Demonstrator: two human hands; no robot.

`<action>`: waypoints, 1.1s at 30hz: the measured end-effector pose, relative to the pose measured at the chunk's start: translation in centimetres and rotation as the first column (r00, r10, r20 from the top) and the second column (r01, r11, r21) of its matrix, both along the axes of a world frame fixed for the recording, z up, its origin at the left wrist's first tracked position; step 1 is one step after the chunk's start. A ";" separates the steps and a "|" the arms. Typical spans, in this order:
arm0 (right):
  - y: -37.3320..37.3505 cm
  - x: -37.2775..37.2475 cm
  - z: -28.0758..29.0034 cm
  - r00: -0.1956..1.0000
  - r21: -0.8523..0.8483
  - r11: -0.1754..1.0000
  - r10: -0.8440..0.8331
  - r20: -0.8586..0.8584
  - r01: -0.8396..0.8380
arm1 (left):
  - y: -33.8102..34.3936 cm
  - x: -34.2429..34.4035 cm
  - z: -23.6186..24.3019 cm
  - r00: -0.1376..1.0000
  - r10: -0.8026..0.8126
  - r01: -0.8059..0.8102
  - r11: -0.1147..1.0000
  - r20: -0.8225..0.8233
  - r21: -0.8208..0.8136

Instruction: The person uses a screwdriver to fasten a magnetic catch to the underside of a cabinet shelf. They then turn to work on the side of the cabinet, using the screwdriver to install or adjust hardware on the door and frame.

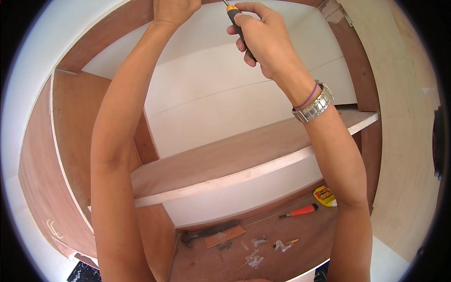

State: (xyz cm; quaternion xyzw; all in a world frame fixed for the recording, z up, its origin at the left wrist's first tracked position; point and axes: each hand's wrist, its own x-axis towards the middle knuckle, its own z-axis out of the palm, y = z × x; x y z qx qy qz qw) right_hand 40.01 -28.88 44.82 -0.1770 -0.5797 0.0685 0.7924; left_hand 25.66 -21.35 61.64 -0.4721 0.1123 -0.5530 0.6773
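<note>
Because our right hand (265,40) gripped the black-and-yellow, metal-shafted screwdriver (233,17) at a slant, it might have slipped; whether our left hand (176,10) held anything, we couldn't tell.

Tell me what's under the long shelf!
Under the shelf I see a hammer, a red-handled tool, a yellow package and clear plastic bits. Whatever the left arm and right arm cover is hidden.
</note>
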 end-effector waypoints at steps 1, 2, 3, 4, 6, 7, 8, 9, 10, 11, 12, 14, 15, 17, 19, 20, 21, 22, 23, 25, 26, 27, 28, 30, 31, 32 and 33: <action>0.1 0.1 0.0 0.996 -0.038 0.996 0.076 -0.057 -0.078 | 0.0 0.0 0.0 1.000 0.002 -0.002 1.000 0.000 0.000; 0.2 0.7 -0.5 0.998 0.012 0.998 -0.058 0.040 0.057 | 0.0 0.0 0.0 1.000 0.003 -0.003 1.000 0.006 0.009; 0.8 0.8 -0.5 0.988 0.040 0.992 -0.124 0.087 0.121 | 0.0 0.0 0.0 1.000 0.003 -0.003 1.000 0.011 0.016; 1.3 1.0 -0.5 0.973 0.072 0.980 -0.192 0.129 0.183 | 0.0 0.0 0.0 1.000 0.006 -0.006 1.000 0.010 0.015; 2.7 0.7 0.2 0.847 0.295 0.809 -0.531 -0.005 0.509 | 0.0 0.1 0.1 1.000 -0.004 0.004 1.000 -0.007 0.019; 3.2 0.8 0.4 0.846 0.291 0.808 -0.534 -0.007 0.512 | 0.0 0.1 0.1 1.000 -0.007 0.007 1.000 -0.010 0.016; 3.5 0.8 0.5 0.840 0.332 0.788 -0.542 -0.027 0.519 | 0.0 0.1 0.1 1.000 -0.007 0.007 1.000 -0.012 0.014; 3.6 0.7 0.7 0.835 0.375 0.766 -0.548 -0.046 0.523 | 0.0 0.0 0.1 1.000 -0.006 0.007 1.000 -0.012 0.015; 3.6 0.7 0.7 0.836 0.376 0.766 -0.547 -0.047 0.522 | 0.0 0.0 0.1 1.000 -0.005 0.005 1.000 -0.011 0.017; 3.4 0.8 0.5 0.932 0.285 0.893 -0.361 -0.006 0.348 | 0.0 0.0 0.1 1.000 -0.001 0.001 1.000 -0.006 0.021; 3.2 0.9 0.4 0.965 0.237 0.938 -0.261 0.011 0.251 | 0.0 0.0 0.1 1.000 0.000 0.000 1.000 0.000 0.022; 2.7 0.9 0.2 0.999 0.196 0.981 -0.013 0.050 0.003 | 0.0 0.0 0.1 1.000 -0.003 0.003 1.000 -0.004 0.024; 2.5 1.0 0.1 0.987 0.201 0.968 0.134 0.086 -0.149 | 0.0 0.0 0.2 1.000 -0.005 0.005 1.000 -0.007 0.025; 2.3 1.2 0.1 0.971 0.202 0.950 0.224 0.084 -0.237 | 0.0 0.0 0.2 1.000 -0.006 0.006 1.000 -0.009 0.030; 2.3 1.4 0.1 0.947 0.204 0.924 0.313 0.078 -0.322 | 0.0 0.0 0.2 1.000 -0.007 0.008 0.999 -0.014 0.037; 2.4 1.4 0.1 0.947 0.191 0.927 0.312 0.079 -0.322 | 0.0 0.0 0.1 1.000 -0.005 0.006 0.999 -0.012 0.039; 2.4 1.4 0.2 0.947 0.179 0.930 0.312 0.082 -0.322 | -0.1 0.0 0.1 1.000 -0.002 0.003 0.999 -0.007 0.042; 2.4 1.4 0.1 0.945 0.179 0.928 0.315 0.084 -0.325 | -0.2 0.0 0.0 1.000 0.001 -0.001 0.999 -0.006 0.043; 2.5 1.2 0.0 0.965 0.185 0.947 0.249 0.088 -0.261 | -0.3 0.1 0.0 1.000 0.006 -0.006 0.999 0.004 0.039; 2.5 0.9 -0.1 0.979 0.192 0.962 0.182 0.089 -0.196 | -0.4 0.2 -0.2 1.000 0.011 -0.011 0.999 0.011 0.035; 2.5 0.6 -0.1 0.994 0.207 0.973 0.090 0.066 -0.102 | -0.4 0.2 -0.3 1.000 -0.010 0.010 1.000 -0.005 0.008; 2.6 0.5 -0.2 0.999 0.218 0.976 -0.001 0.042 -0.008 | -0.4 0.2 -0.4 0.999 -0.031 0.030 0.999 -0.020 -0.020; 2.6 0.4 -0.2 0.999 0.218 0.976 0.000 0.043 -0.010 | -0.5 0.1 -0.4 0.999 -0.029 0.029 0.999 -0.019 -0.020; 2.8 0.6 -0.3 0.991 0.193 0.975 -0.124 0.053 0.112 | -0.5 0.0 -0.4 0.999 -0.020 0.020 1.000 -0.028 -0.009; 2.9 0.7 -0.3 0.991 0.193 0.975 -0.124 0.053 0.112 | -0.4 -0.1 -0.4 0.999 -0.021 0.020 1.000 -0.028 -0.009; 3.1 0.8 -0.3 0.975 0.221 0.955 -0.215 0.051 0.199 | -0.4 -0.1 -0.3 0.999 -0.020 0.020 1.000 -0.025 -0.001; 3.4 0.9 -0.2 0.952 0.248 0.926 -0.303 0.046 0.283 | -0.4 -0.1 -0.2 1.000 -0.021 0.021 1.000 -0.023 0.008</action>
